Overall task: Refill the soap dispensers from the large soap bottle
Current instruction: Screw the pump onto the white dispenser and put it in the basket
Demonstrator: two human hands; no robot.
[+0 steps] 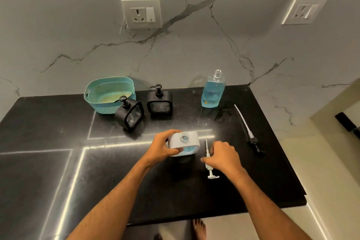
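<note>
- Left hand [162,147]: grips the white soap dispenser [184,143] at centre of the black countertop [48,122], fingers curled round its left side and thumb on its front face; the dispenser stands upright with its neck uncapped, and blue shows through its front window.
- Right hand [224,157]: fingers bent downward over the white pump [208,159], which lies flat on the countertop just at 3 o'clock of the white dispenser; whether the fingers pinch the pump or only touch it cannot be told.
- Large soap bottle [212,91]: at 1 o'clock of the white dispenser, upright near the wall, uncapped, holding blue liquid.
- Black-headed pump with long tube [246,127]: lies flat on the countertop at 2 o'clock, well apart from the bottle's neck.
- Two black soap dispensers: one [159,101] upright at 11 o'clock; the other [129,113] at 10 o'clock, tilted; both with pumps fitted.
- Teal basket [93,91]: behind the tilted black dispenser, touching or just beside it.
- Marble wall carries two sockets [141,13] [304,10].
</note>
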